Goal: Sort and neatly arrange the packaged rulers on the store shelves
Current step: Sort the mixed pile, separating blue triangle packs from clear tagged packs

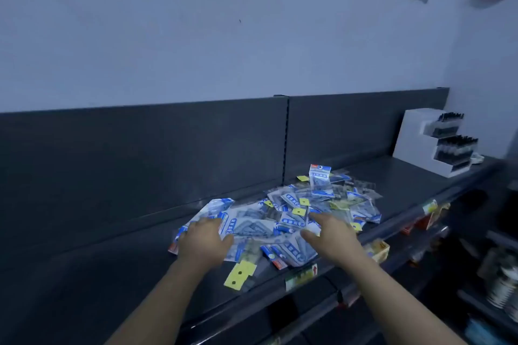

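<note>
To your far left the dark shelf [92,283] shows its top from the frame's edge as far as the pile, with the grey back panel [140,154] rising behind it. That stretch is dim, and the bottom of the frame cuts off its front lip.

Your left hand [203,241] lies palm down on the left end of the packaged rulers [252,224], fingers straight and spread, gripping nothing. Its fingertips blur into the packets. A yellow tag [241,274] lies on the shelf just beside your left wrist, near the front edge.

The packets form a loose, overlapping heap in the middle of the shelf, their print too smeared to read. Your right hand [330,235] rests flat on the heap's near right side, fingers extended and thumb out, holding nothing. One packet [319,179] stands upright at the back of the heap. The heap's front comes close to the shelf's lip, where a price label [301,276] sits.

Right of the heap the shelf top shows again, up to a white stepped display [414,143] of dark items that are hard to identify. The lower shelves [448,246] at far right are blurred.
</note>
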The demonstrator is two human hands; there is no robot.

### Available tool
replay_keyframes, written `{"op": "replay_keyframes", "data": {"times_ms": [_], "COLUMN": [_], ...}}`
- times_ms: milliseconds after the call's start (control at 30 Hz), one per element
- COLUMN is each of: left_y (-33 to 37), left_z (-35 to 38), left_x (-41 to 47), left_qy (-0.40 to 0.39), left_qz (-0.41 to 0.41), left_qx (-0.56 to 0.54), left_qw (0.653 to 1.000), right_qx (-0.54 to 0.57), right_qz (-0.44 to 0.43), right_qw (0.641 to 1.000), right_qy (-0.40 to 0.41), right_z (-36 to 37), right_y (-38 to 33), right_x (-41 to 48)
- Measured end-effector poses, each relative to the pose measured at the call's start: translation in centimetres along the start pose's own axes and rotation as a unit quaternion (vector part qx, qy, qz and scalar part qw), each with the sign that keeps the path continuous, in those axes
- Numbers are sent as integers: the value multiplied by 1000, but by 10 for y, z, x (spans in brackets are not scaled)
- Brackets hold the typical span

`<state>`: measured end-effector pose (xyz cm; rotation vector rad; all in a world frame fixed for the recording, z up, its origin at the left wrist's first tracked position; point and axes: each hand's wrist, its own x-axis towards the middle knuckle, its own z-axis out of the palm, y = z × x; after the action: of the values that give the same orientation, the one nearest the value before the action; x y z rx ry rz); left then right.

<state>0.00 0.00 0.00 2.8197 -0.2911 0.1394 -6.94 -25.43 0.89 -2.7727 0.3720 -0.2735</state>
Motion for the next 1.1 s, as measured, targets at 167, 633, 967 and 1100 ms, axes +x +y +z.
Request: {"op": "replay_keyframes", "data": {"times_ms": [167,633,967,1100], "left_y": [16,4,-13,-19], "left_z": [40,97,92,78], "left_x": [30,46,64,71], "left_qy": [-74,-99,-106,-136], "left_qz": [-15,-118,-146,-113], "left_qx": [29,52,14,6], "left_qw": [997,987,984,984], "right_qx": [-37,-54,-40,-29], "right_qz": [-38,-202,-196,-183], "right_qw": [992,956,956,957], "right_qy": [-117,-205,-212,-224], "right_z": [25,81,107,106], "right_y": [23,35,20,18], "right_x": [43,111,131,134]}}
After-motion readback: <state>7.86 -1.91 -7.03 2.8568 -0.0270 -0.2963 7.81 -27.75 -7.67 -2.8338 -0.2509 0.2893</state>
